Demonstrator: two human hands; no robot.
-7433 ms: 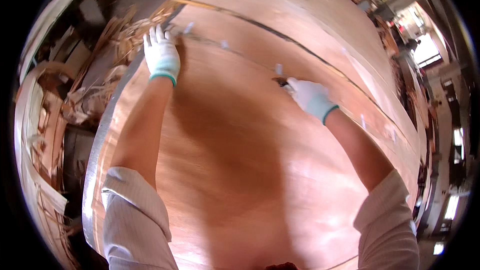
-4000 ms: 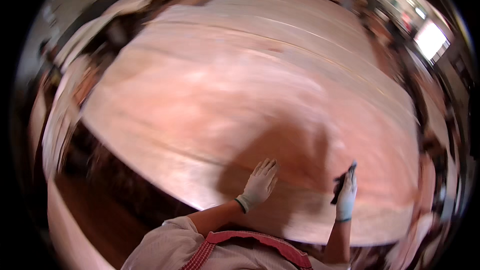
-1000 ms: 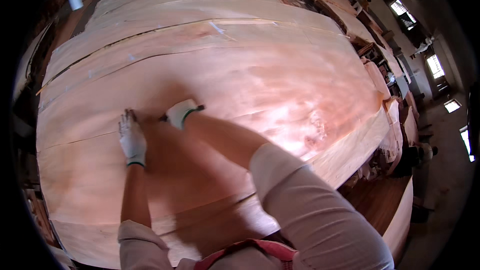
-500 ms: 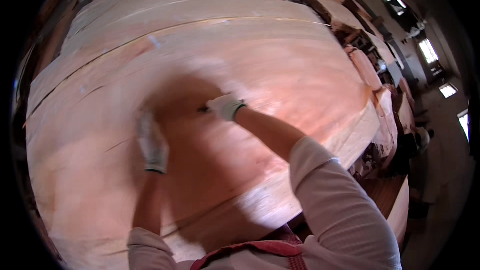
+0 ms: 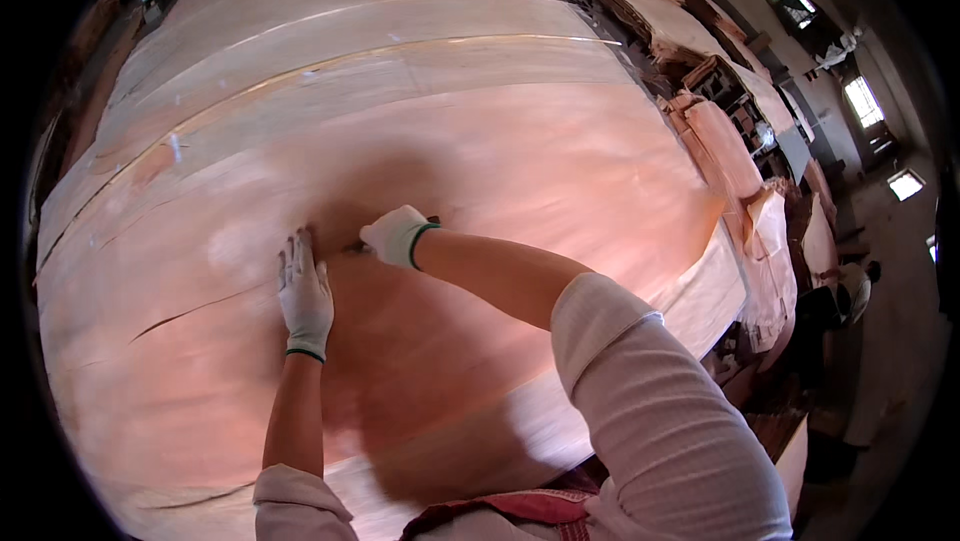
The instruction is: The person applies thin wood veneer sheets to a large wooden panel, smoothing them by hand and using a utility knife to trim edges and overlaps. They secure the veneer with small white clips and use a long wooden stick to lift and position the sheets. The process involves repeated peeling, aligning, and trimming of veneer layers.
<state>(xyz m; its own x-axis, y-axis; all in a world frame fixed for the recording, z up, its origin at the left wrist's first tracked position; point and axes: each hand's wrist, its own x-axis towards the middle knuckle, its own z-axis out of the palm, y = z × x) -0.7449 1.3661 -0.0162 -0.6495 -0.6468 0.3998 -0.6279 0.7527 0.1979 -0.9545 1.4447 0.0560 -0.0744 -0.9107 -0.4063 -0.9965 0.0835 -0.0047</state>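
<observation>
A wide sheet of pinkish wood veneer (image 5: 560, 161) lies before me, overlapping paler sheets (image 5: 350, 21) at the far side. My left hand (image 5: 306, 296), in a white glove with a green cuff edge, rests flat on the veneer, fingers stretched and slightly apart. Just to its right, my right hand (image 5: 396, 235), gloved alike, is closed around a narrow dark tool (image 5: 433, 220). Only the tool's two ends show, one on each side of the fist, so its kind is unclear. A thin dark split (image 5: 175, 319) runs through the veneer left of my left hand.
Stacks of veneer with ragged edges (image 5: 720, 146) stand along the right side. Farther right, a person (image 5: 850, 291) is near the floor aisle (image 5: 900, 341), and windows (image 5: 863, 101) line the wall. A paler layer edge (image 5: 700, 286) shows at the near right.
My right hand has moved left and slightly nearer to me with the dark tool, closing on my left hand. The left hand, blurred before, now shows clearly. The whole view has shifted a little.
</observation>
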